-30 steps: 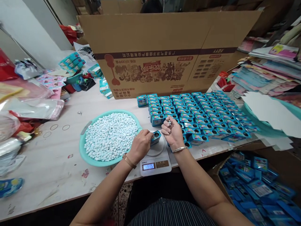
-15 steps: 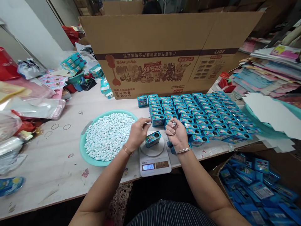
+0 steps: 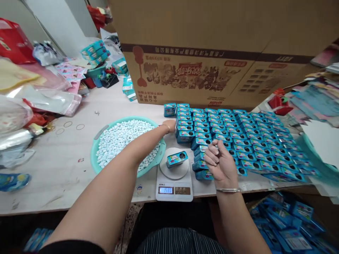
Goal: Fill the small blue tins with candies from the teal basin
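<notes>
My left hand [image 3: 170,125] reaches past the bowl to the left side of the rows of small blue boxes [image 3: 185,135]; its fingers are hidden by the boxes. My right hand [image 3: 219,160] is closed, palm up, in front of the rows, around small pale candies that barely show between the fingers. One blue box [image 3: 177,159] with a dark round hole in its top stands on a white kitchen scale [image 3: 174,190] whose display is lit. To the left, a mint-green bowl [image 3: 94,150] holds a heap of pale blue-white candies [image 3: 124,141].
A big cardboard carton [image 3: 190,53] stands behind the boxes. Plastic bags [image 3: 50,98] cover the table's left side. Stacked printed sheets [image 3: 315,102] lie at the right. More blue packs [image 3: 291,225] fill a container below the table's right edge.
My left hand has moved from above the scale forward to the left side of the box rows. My right hand has closed more tightly over its candies. The view has tilted down.
</notes>
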Tool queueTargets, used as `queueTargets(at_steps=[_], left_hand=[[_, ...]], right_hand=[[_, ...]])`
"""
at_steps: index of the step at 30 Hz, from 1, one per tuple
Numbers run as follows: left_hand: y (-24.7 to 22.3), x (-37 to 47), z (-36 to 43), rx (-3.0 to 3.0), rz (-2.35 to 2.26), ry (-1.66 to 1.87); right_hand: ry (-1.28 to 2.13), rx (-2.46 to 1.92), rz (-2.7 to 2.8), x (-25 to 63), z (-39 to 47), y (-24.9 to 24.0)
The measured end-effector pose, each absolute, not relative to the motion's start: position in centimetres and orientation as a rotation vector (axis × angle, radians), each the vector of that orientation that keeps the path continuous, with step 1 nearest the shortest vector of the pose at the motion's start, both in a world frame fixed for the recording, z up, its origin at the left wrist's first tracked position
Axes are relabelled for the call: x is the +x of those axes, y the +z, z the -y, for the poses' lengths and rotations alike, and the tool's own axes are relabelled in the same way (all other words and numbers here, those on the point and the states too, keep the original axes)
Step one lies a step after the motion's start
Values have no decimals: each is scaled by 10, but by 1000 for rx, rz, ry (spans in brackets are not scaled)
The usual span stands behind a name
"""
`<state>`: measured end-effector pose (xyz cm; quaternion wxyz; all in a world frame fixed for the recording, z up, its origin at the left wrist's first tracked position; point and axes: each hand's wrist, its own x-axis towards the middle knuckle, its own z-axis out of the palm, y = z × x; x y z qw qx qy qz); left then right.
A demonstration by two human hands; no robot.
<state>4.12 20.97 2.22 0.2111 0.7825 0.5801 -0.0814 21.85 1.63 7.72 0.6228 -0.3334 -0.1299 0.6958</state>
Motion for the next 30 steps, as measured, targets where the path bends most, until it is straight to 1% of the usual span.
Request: queueTargets(at_steps=[6, 11, 14, 17, 21, 24, 26, 27, 30], left_hand=[[7, 55, -237, 2036, -1658, -320], [4, 58, -238, 2011, -1664, -346], [13, 53, -232, 2023, -1691, -346], [38, 39, -222, 2086, -1718, -251], [86, 14, -182, 2217, -1653, -9], [108, 2, -128, 2321, -1425, 177], [109, 1, -91, 2351, -1226, 417], [107, 3, -75, 2381, -1195, 468], [93, 12, -44, 2445, -1232, 467]], right_hand=[[1616, -838, 323, 228, -14, 76], [1566, -889, 380, 220, -14, 70], [1536, -960, 486, 210, -14, 67], [1524, -1030, 626, 202, -11, 64], [1510, -1026, 675, 199, -10, 63], [1513, -972, 620, 200, -12, 66], [1510, -936, 582, 200, -13, 68], [1505, -920, 566, 199, -13, 69], [1491, -891, 542, 199, -11, 70]])
